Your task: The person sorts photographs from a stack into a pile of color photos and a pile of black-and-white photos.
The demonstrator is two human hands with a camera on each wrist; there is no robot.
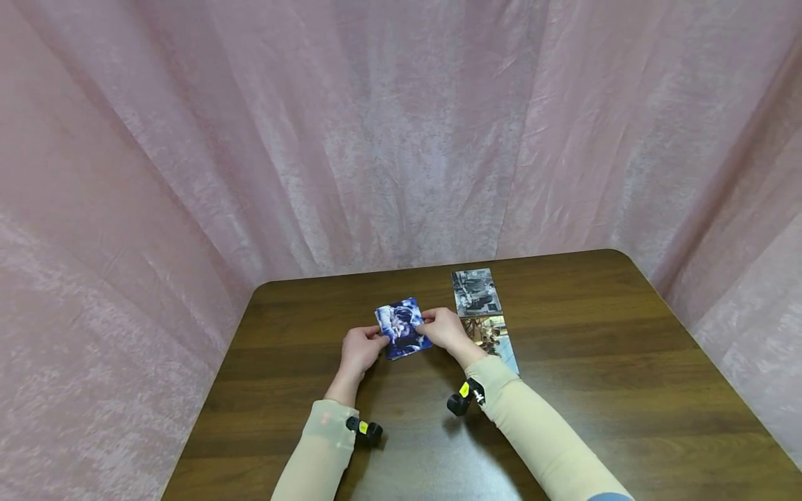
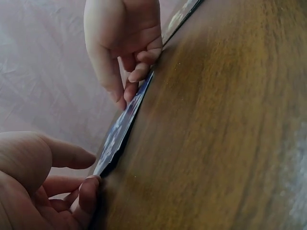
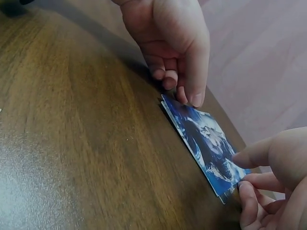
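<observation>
A small stack of photo prints [image 1: 403,328] with a blue picture on top lies low over the dark wooden table [image 1: 601,362] near its middle. My left hand [image 1: 376,339] pinches its left edge, and my right hand [image 1: 432,320] pinches its right edge. In the left wrist view the stack [image 2: 122,129] shows edge-on against the wood, between my left hand [image 2: 91,175] below and my right hand [image 2: 127,88] above. From the right wrist I see the blue print [image 3: 206,139], with my left hand [image 3: 184,93] on its far corner and my right hand [image 3: 240,175] at the near corner.
Two single photos lie flat just right of my hands: a black-and-white one [image 1: 476,292] further back and a colourful one [image 1: 498,337] nearer, partly under my right wrist. Pink cloth [image 1: 376,139] hangs round the table's back and sides.
</observation>
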